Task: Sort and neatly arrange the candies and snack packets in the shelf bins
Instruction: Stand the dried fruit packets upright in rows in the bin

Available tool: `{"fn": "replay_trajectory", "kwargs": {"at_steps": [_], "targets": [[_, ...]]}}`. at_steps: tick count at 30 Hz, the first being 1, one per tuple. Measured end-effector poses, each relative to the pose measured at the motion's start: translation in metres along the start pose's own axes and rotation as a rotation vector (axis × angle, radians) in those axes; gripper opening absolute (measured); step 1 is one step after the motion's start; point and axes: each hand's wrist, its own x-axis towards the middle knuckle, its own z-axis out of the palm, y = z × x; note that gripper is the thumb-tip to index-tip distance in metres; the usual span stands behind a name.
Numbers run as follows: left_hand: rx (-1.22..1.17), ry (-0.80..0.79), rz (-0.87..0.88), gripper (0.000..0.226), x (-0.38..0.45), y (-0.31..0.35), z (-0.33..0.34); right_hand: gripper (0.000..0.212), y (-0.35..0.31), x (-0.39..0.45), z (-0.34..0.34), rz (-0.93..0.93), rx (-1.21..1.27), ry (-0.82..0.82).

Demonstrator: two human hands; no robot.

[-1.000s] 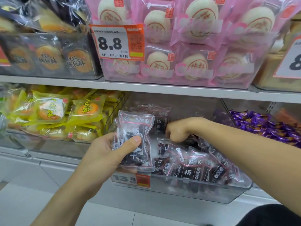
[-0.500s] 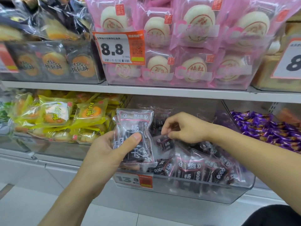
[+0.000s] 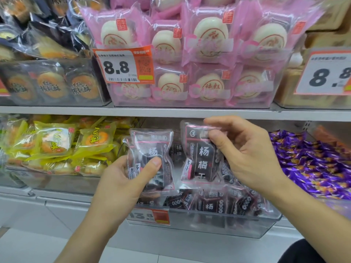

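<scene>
The left hand (image 3: 121, 179) is gripping a small stack of dark plum packets (image 3: 152, 160), upright, thumb across the front. Just to its right, the right hand (image 3: 245, 154) is pinching another packet (image 3: 201, 154) by its top edge, long axis vertical, above the clear bin (image 3: 209, 223). Stacking calls for a short leftward move.

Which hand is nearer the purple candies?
Right. The right hand, pinching a dark packet, is just left of the purple candies; the left hand is farther left.
</scene>
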Motion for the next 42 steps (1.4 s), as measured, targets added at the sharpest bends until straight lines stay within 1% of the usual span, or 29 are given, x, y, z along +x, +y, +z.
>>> {"fn": "replay_trajectory", "kwargs": {"at_steps": [2, 4, 6, 10, 12, 14, 18, 19, 22, 24, 27, 30, 32, 34, 36, 37, 38, 39, 40, 42], "targets": [[0.065, -0.016, 0.005, 0.048, 0.0, -0.002, 0.003, 0.021, -0.002, -0.002, 0.001, 0.052, 0.064, -0.014], [0.059, -0.034, -0.014, 0.054, -0.002, -0.004, 0.007, 0.024, -0.001, -0.002, 0.003, 0.123, 0.158, 0.001], [-0.004, -0.079, -0.058, 0.055, -0.003, -0.005, 0.014, 0.025, 0.001, -0.004, 0.008, 0.193, 0.233, 0.042], [-0.219, -0.164, -0.182, 0.059, -0.007, 0.0, 0.026, 0.018, 0.007, -0.009, 0.022, 0.276, 0.26, 0.115], [-0.316, -0.239, -0.21, 0.061, -0.01, 0.007, 0.029, 0.016, 0.006, -0.011, 0.026, 0.283, 0.29, 0.148], [-0.34, -0.306, -0.202, 0.065, -0.014, 0.011, 0.031, 0.016, 0.002, -0.012, 0.031, 0.266, 0.301, 0.172], [-0.278, -0.353, -0.177, 0.095, -0.015, 0.006, 0.037, 0.015, 0.0, -0.017, 0.041, 0.226, 0.24, 0.216], [-0.278, -0.348, -0.175, 0.096, -0.016, 0.006, 0.038, 0.015, 0.0, -0.018, 0.042, 0.224, 0.237, 0.223], [-0.329, -0.345, -0.181, 0.075, -0.017, 0.003, 0.041, 0.014, -0.003, -0.021, 0.043, 0.229, 0.241, 0.211], [-0.335, -0.359, -0.214, 0.066, -0.016, -0.002, 0.041, 0.014, -0.003, -0.024, 0.045, 0.206, 0.158, 0.205], [-0.353, -0.333, -0.25, 0.069, -0.015, -0.006, 0.043, 0.018, -0.001, -0.026, 0.051, 0.235, 0.091, 0.182], [-0.323, -0.251, -0.22, 0.072, -0.013, -0.005, 0.046, 0.038, -0.002, -0.022, 0.046, 0.314, 0.155, 0.186], [-0.287, -0.168, -0.152, 0.066, -0.013, -0.004, 0.045, 0.041, 0.0, -0.019, 0.035, 0.325, 0.154, 0.105], [-0.166, -0.125, -0.075, 0.059, -0.014, -0.002, 0.043, 0.04, 0.003, -0.017, 0.024, 0.366, 0.165, -0.048], [-0.099, -0.117, -0.046, 0.055, -0.015, -0.001, 0.043, 0.038, 0.007, -0.016, 0.019, 0.496, 0.318, -0.169], [-0.093, -0.113, -0.042, 0.053, -0.016, -0.001, 0.044, 0.035, 0.008, -0.015, 0.019, 0.564, 0.431, -0.201], [-0.09, -0.106, -0.034, 0.051, -0.016, -0.001, 0.046, 0.03, 0.009, -0.014, 0.019, 0.593, 0.513, -0.203], [-0.084, -0.095, -0.018, 0.053, -0.016, -0.001, 0.047, 0.026, 0.01, -0.013, 0.019, 0.571, 0.535, -0.189], [-0.075, -0.088, 0.001, 0.056, -0.016, 0.0, 0.048, 0.023, 0.012, -0.013, 0.021, 0.509, 0.499, -0.158], [-0.09, -0.079, 0.022, 0.062, -0.016, 0.001, 0.049, 0.023, 0.012, -0.014, 0.024, 0.368, 0.366, -0.082]]}}
